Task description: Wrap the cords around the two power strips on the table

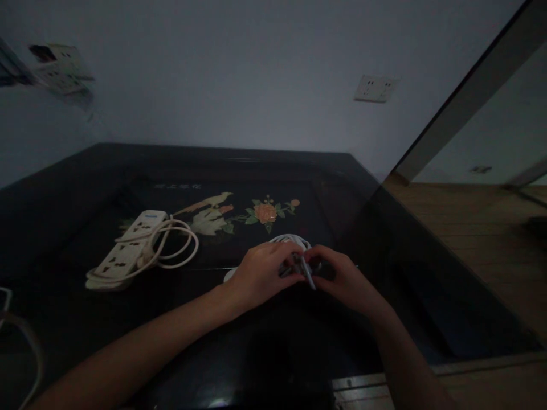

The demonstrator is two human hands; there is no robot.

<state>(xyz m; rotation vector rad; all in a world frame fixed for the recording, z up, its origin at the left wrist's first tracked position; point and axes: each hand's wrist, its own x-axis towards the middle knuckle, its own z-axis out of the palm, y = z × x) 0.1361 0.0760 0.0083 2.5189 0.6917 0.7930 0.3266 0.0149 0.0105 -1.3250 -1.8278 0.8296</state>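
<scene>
Both hands meet over the front part of the dark table, fingers closed around a coiled white cable (290, 238). My left hand (267, 269) pinches it from the left with thumb and fingertips. From the right, my right hand (344, 276) grips it close to the left fingertips. A slim, pale length of the cable sticks out between the two sets of fingertips, slanting down to the right. The coil's loops show just beyond the hands; the rest is covered by them. A rounded white piece (229, 275) peeks out beside my left wrist, its kind hidden.
A white power strip (126, 250) with its cord looped over it lies on the dark table (290, 353) to the left. Wall sockets (376, 89) sit above the table's back edge. Another pale cord (32, 336) curves at the lower left. Wooden floor (461, 228) lies right.
</scene>
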